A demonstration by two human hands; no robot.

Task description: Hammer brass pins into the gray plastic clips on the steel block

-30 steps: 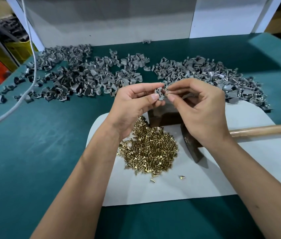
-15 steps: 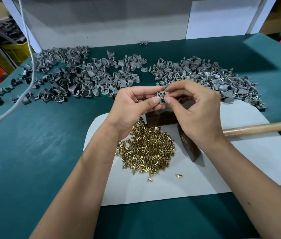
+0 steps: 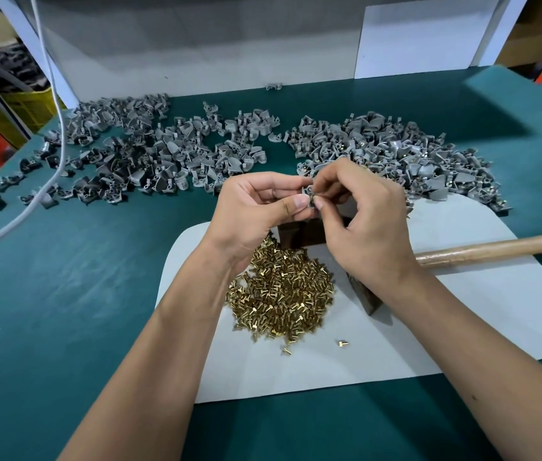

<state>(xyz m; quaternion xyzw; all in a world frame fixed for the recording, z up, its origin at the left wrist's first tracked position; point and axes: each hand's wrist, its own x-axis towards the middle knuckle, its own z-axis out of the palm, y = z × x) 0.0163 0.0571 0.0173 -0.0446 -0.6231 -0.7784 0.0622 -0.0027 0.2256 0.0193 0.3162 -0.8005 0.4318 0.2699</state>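
My left hand [image 3: 256, 211] pinches a small gray plastic clip [image 3: 308, 194] between thumb and fingers above the dark steel block [image 3: 299, 236]. My right hand [image 3: 363, 221] meets it, its thumb and forefinger pinching a brass pin [image 3: 315, 195] at the clip. The block is mostly hidden under both hands. A heap of brass pins [image 3: 279, 297] lies on the white mat [image 3: 462, 321] below my hands. The hammer lies on the mat, with its wooden handle [image 3: 496, 247] running right and its dark head [image 3: 364, 296] partly under my right wrist.
Two wide heaps of gray clips cover the green table, one at the back left [image 3: 150, 158] and one at the back right [image 3: 396, 151]. A white cable [image 3: 46, 181] hangs across the left side. Two stray pins [image 3: 343, 343] lie near the mat's front.
Both hands stay together over the block. The right fingers have shifted a little at the clip, bringing the pin against it. The hammer has not moved.
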